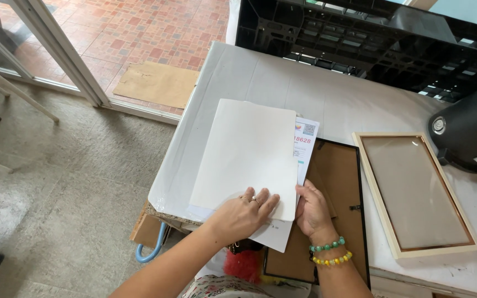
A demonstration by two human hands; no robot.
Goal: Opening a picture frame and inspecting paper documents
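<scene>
A blank white sheet (247, 154) lies on top of a printed paper (306, 144) on the white table (310, 88). My left hand (242, 215) presses flat on the sheet's near edge, fingers spread. My right hand (312, 211) grips the right near edge of the stacked papers, thumb on top, and rests over a black picture frame with a brown backing board (335, 182). Green and yellow bead bracelets sit on that wrist.
A light wooden frame with glass (412, 193) lies to the right. A black rounded device (470, 129) sits at the far right and a black plastic crate or pallet (371, 44) at the back. Cardboard (158, 83) lies on the floor by the sliding door.
</scene>
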